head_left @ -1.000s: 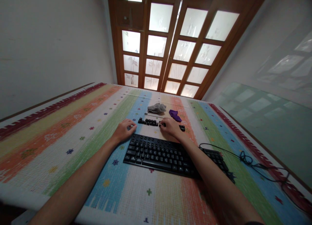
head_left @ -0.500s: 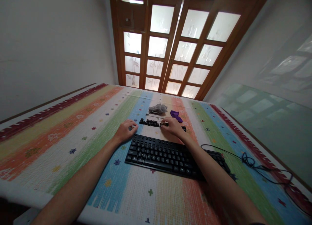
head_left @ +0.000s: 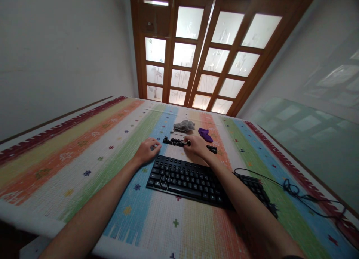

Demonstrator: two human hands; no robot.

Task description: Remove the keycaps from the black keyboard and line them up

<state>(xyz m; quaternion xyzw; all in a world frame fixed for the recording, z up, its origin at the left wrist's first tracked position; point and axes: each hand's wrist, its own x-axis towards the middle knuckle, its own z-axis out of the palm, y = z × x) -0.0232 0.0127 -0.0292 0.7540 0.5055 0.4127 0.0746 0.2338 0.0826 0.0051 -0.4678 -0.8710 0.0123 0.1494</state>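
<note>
My right hand (head_left: 196, 145) is closed in a pinch over a row of loose black keycaps (head_left: 169, 140). A small, thin, light-coloured piece shows at its fingertips; I cannot make out what it is. My left hand (head_left: 147, 151) lies on the cloth at the left end of the row, fingers loosely curled, a gap between thumb and forefinger, nothing in it. Nearer to me is a black keyboard (head_left: 182, 178), its right part crossed by my right forearm. More keycaps (head_left: 212, 149) show to the right of my right hand; those beneath it are hidden.
Behind the keycaps lie a grey crumpled cloth (head_left: 183, 126), a purple cloth (head_left: 205, 134) and a thin rod (head_left: 179, 134). The keyboard's black cable (head_left: 291, 188) coils at the right. A striped tablecloth (head_left: 112, 169) covers the table. A wooden glazed door (head_left: 193, 53) stands beyond.
My right hand has shifted slightly left along the keycap row, showing more keycaps at its right. My left hand stays in place. The whole view has moved a little.
</note>
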